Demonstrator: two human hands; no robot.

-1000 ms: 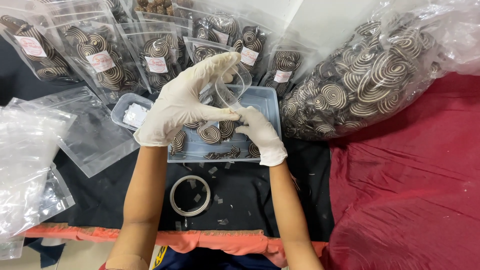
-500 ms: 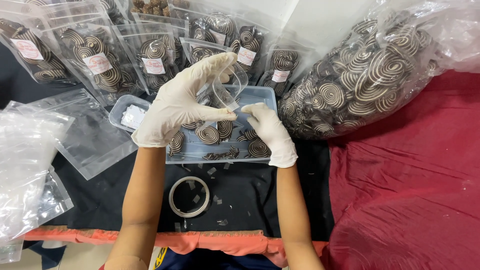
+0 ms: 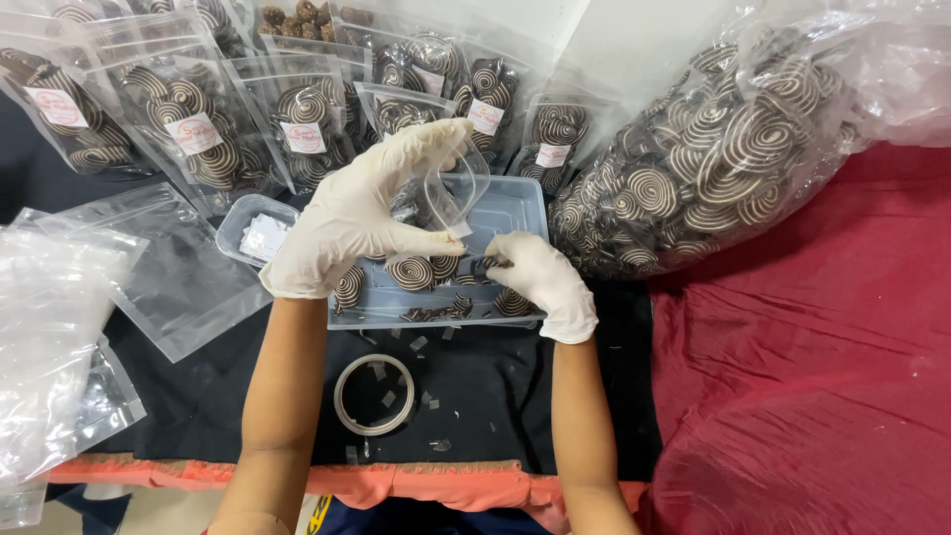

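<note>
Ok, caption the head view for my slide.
Gloved left hand holds a clear pouch; right hand picks spiral cookies from tray.

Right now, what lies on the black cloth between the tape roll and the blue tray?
Head view: only small clear scraps lie on the black cloth between the tape roll and the blue tray; nothing larger.

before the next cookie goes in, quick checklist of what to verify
1. Left hand holds the clear pouch up: ok.
2. Pouch mouth open: cannot tell.
3. Right hand on a spiral cookie in the grey tray: ok.
4. Both hands gloved: ok.
5. Cookies left in tray: ok.
6. Tape roll lies apart from the tray: ok.
</note>
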